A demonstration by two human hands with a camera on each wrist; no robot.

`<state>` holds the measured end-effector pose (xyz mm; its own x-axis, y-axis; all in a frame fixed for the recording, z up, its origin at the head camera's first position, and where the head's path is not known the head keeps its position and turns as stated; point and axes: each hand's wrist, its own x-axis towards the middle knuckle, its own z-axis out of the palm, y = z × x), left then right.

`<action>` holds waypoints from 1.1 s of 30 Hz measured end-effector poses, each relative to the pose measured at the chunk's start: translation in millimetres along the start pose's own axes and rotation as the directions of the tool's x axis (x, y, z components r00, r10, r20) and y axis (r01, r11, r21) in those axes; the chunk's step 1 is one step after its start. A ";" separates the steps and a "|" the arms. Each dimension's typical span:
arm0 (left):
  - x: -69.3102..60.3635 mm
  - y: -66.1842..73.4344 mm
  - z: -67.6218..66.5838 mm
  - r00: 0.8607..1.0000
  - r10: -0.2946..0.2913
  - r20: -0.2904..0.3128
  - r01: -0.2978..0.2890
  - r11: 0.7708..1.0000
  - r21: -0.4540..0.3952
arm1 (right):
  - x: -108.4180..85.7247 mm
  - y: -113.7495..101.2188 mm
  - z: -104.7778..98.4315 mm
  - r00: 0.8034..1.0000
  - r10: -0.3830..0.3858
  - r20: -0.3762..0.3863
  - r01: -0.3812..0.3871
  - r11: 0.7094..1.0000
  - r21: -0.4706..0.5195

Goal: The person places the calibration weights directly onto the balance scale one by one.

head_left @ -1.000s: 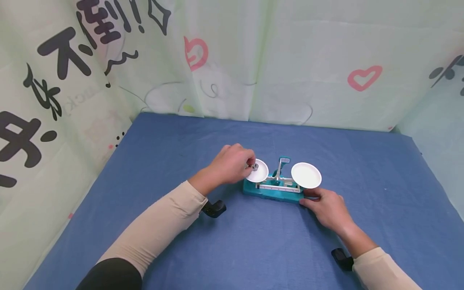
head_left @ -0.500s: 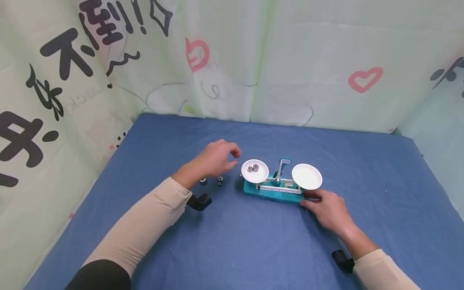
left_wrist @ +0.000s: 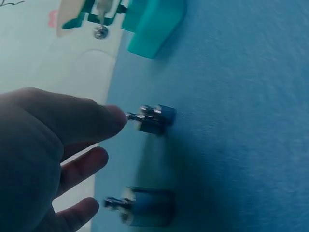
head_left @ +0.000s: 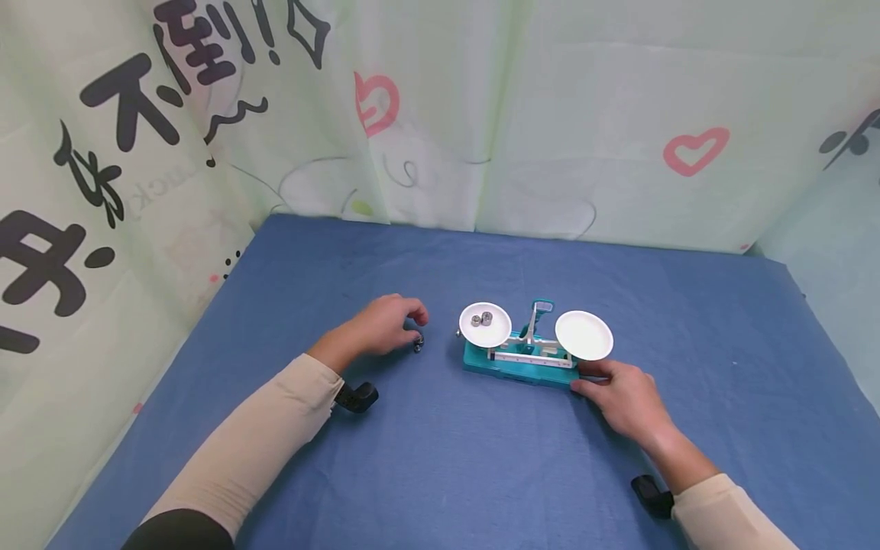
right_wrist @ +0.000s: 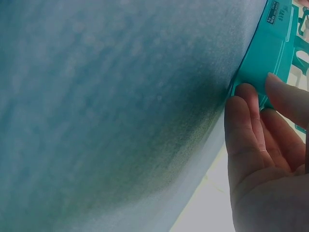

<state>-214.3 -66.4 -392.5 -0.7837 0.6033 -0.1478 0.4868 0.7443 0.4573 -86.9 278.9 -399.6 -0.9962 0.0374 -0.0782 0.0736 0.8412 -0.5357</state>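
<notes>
A teal balance scale (head_left: 516, 369) with two white pans stands on the blue-covered table. My right hand (head_left: 626, 399) grips the right end of its base; in the right wrist view the thumb (right_wrist: 285, 96) lies on the teal edge, with fingers against the end. Two small metal weights (head_left: 481, 319) sit in the left pan (head_left: 483, 338), while the right pan (head_left: 584, 336) holds nothing. Left of the scale, my left hand (head_left: 374, 325) hovers with fingers apart beside two small knobbed weights (left_wrist: 157, 118). Its thumb tip is close to one knob; contact is unclear. A larger weight (left_wrist: 150, 208) stands below the fingers.
Blue cloth (head_left: 481, 458) covers the table. A pale printed curtain (head_left: 584, 114) hangs behind its back edge and along the sides. Black wrist cameras (head_left: 357, 397) jut out from both wrists.
My left hand has let go of a weight in the left pan and moved left and down to the weights on the table. My right hand stays at the base.
</notes>
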 end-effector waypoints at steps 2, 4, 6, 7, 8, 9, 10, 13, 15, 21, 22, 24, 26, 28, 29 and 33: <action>-1.4 -3.9 3.5 0.999 0.035 -0.006 -0.035 0.999 0.014 | 0.1 -0.1 0.0 1.000 0.002 0.003 -0.002 1.000 0.003; -1.5 -6.6 6.1 0.997 0.074 -0.012 -0.074 0.997 0.032 | 0.0 -0.3 -0.1 1.000 0.004 0.004 -0.004 1.000 0.005; -0.4 -8.0 7.8 0.995 0.104 -0.013 -0.103 0.993 0.051 | -0.1 -0.2 -0.2 1.000 0.004 0.003 -0.004 1.000 0.003; 0.3 -8.4 8.7 0.994 0.111 -0.009 -0.110 0.992 0.057 | -0.4 -0.3 -0.2 1.000 0.005 0.002 -0.005 1.000 0.002; 1.1 -8.6 9.4 0.993 0.114 -0.005 -0.114 0.992 0.061 | -0.3 -0.3 -0.2 1.000 0.005 0.002 -0.005 1.000 0.000; 1.8 -8.6 9.9 0.993 0.116 -0.002 -0.115 0.991 0.064 | -0.2 -0.4 -0.3 1.000 0.005 0.003 -0.005 1.000 -0.001; 2.7 -8.5 10.5 0.994 0.113 0.001 -0.113 0.992 0.062 | 0.0 -0.5 -0.4 1.000 0.006 0.004 -0.006 1.000 -0.002; 4.7 -7.5 11.1 0.995 0.097 0.008 -0.097 0.994 0.054 | 0.4 -0.8 -0.7 1.000 0.009 0.006 -0.009 1.000 -0.004; 5.6 -6.5 11.1 0.997 0.080 0.009 -0.080 0.996 0.045 | 0.5 -0.9 -0.6 1.000 0.008 0.008 -0.008 1.000 -0.007; 6.6 -6.0 10.7 0.999 0.033 0.022 -0.033 0.999 0.020 | -0.8 -1.5 0.7 1.000 0.004 -0.006 -0.004 1.000 -0.009; 6.7 -6.2 10.8 0.999 0.030 0.023 -0.031 0.999 0.018 | -0.5 -1.3 0.6 1.000 0.004 -0.005 -0.004 1.000 -0.008; 7.0 -7.0 11.4 0.999 0.029 0.022 -0.029 0.999 0.012 | 0.0 -0.7 0.3 1.000 0.003 -0.002 -0.003 1.000 -0.007; 7.4 -7.9 12.5 0.999 0.032 0.019 -0.033 0.999 0.008 | 0.0 -0.4 0.4 1.000 0.005 0.001 -0.005 1.000 -0.005; 7.8 -8.7 13.3 0.999 0.040 0.015 -0.040 0.999 0.011 | 0.4 0.2 0.4 1.000 0.005 0.004 -0.005 1.000 -0.002; 7.8 -8.9 13.4 0.999 0.043 0.012 -0.043 0.999 0.014 | 0.4 0.3 0.5 1.000 0.004 0.004 -0.004 1.000 -0.001; 5.8 -6.0 9.2 0.999 0.039 -0.010 -0.039 0.999 0.011 | 1.4 0.4 0.2 1.000 -0.001 0.006 0.001 1.000 0.002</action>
<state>-218.3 -64.7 -404.1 -0.7678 0.6292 -0.1208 0.5212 0.7231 0.4533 -88.2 279.2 -400.0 -0.9960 0.0334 -0.0830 0.0730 0.8400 -0.5377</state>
